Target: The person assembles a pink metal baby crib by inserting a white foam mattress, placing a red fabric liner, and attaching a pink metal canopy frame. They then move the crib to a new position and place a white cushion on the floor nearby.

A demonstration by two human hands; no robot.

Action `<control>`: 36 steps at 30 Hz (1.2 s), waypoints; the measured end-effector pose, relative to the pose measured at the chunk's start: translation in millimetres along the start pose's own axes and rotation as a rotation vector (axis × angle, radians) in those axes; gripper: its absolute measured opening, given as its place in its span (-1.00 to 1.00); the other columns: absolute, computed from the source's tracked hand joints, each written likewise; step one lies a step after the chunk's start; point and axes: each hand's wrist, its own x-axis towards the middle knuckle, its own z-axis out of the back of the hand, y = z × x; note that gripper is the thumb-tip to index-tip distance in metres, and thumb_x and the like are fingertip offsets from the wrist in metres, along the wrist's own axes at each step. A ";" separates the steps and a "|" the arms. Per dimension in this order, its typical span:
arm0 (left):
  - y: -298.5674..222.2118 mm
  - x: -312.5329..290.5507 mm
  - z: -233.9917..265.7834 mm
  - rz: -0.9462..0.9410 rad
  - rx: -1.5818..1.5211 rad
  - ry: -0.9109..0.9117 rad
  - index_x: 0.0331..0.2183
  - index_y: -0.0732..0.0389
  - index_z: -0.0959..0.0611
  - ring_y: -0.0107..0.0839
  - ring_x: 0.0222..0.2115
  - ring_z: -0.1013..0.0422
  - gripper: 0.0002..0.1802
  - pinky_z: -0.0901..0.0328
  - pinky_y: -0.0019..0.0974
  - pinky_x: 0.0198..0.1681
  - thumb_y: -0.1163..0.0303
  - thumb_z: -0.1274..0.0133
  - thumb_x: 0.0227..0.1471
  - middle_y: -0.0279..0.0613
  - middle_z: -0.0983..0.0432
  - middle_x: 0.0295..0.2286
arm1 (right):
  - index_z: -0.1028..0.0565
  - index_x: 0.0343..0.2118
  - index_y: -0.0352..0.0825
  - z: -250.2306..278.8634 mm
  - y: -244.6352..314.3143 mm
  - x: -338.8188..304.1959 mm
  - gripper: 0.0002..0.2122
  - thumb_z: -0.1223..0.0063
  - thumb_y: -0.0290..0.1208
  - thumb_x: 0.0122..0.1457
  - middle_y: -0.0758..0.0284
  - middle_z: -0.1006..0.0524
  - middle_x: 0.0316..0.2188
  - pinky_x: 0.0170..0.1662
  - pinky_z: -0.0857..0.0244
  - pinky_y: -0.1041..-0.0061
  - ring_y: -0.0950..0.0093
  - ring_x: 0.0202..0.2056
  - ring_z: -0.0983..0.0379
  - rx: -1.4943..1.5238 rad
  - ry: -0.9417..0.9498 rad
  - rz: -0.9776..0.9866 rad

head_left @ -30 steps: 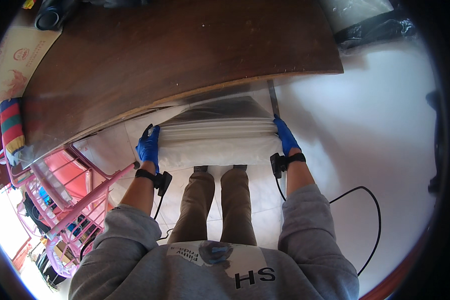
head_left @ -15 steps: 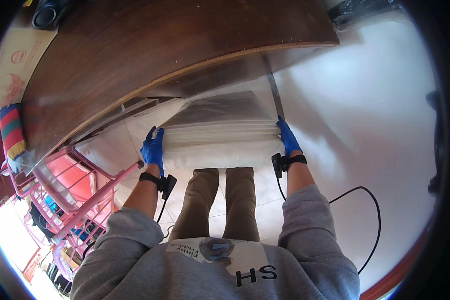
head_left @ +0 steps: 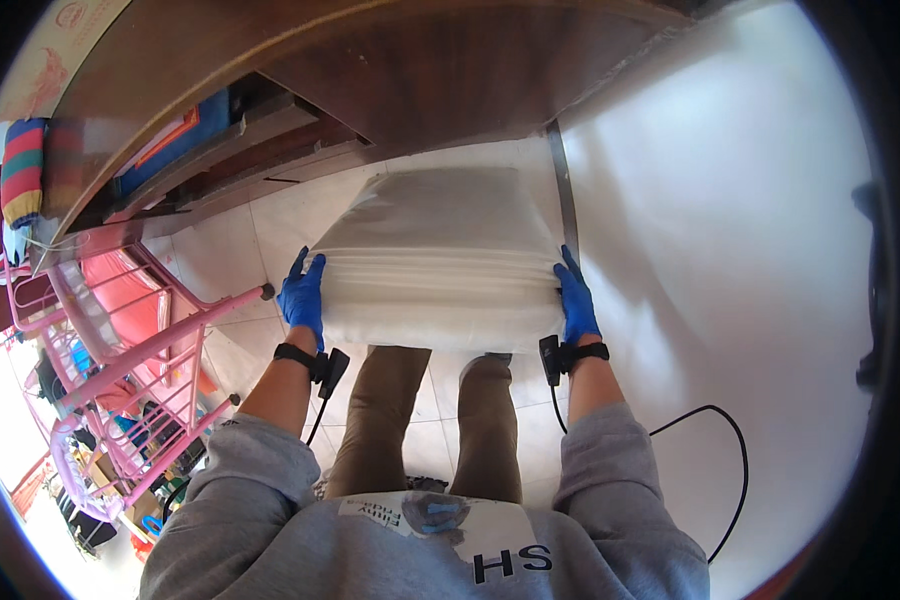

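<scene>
A wide white plastic-wrapped bundle (head_left: pixel 438 275), roughly rectangular with creases across its middle, is held level in front of my legs. My left hand (head_left: pixel 303 297), in a blue glove, presses on its left side with the fingers pointing away from me. On the opposite side my right hand (head_left: pixel 576 300), also blue-gloved, grips the bundle's edge. What lies inside the wrapping cannot be made out. The undersides of my hands are hidden. A dark strap with a small black device sits on each wrist.
Ahead stands a dark brown wooden desk (head_left: pixel 440 85), with an open drawer or shelf (head_left: pixel 210 155) at left. A pink metal-framed chair (head_left: pixel 150 375) is close on my left. White wall (head_left: pixel 730 250) runs along my right; a black cable (head_left: pixel 742 470) loops beside my right arm.
The desk top sits higher in view, and more of its front and shelf shows. My legs have shifted mid-step. Both hands keep their hold on the bundle.
</scene>
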 end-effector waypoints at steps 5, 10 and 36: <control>67.1 -33.0 -10.4 -0.042 -0.055 -0.055 0.01 -0.10 -0.50 -0.50 -0.50 -0.33 -0.49 -0.24 -0.34 -0.36 0.06 -0.10 -0.02 -0.28 -0.43 -0.56 | -0.30 0.14 0.00 7.6 -47.1 -31.4 -0.54 0.02 -0.30 0.12 0.41 -0.37 0.02 0.04 -0.09 0.64 0.59 -0.03 -0.24 -0.086 -0.022 0.068; 202.7 -79.5 -18.0 0.219 -0.187 0.073 -0.09 0.08 -0.58 -0.52 -0.39 -0.35 -0.61 -0.26 -0.37 -0.28 0.22 -0.09 0.01 -0.29 -0.52 -0.41 | -0.20 0.20 -0.09 13.8 -124.7 -63.7 -0.46 0.10 -0.44 0.09 0.30 -0.30 0.10 0.08 -0.07 0.59 0.49 0.02 -0.25 0.156 0.107 -0.017; 283.7 41.6 -159.7 0.045 -0.066 0.208 -0.02 0.24 -0.40 -0.36 -0.17 -0.37 -0.33 -0.26 -0.31 -0.10 0.05 -0.17 -0.08 -0.13 -0.47 -0.18 | -0.27 0.05 -0.45 -30.1 -321.1 69.7 -0.37 0.02 0.04 0.10 0.04 -0.41 -0.04 0.02 -0.20 0.36 0.20 -0.01 -0.35 -0.700 -0.421 0.078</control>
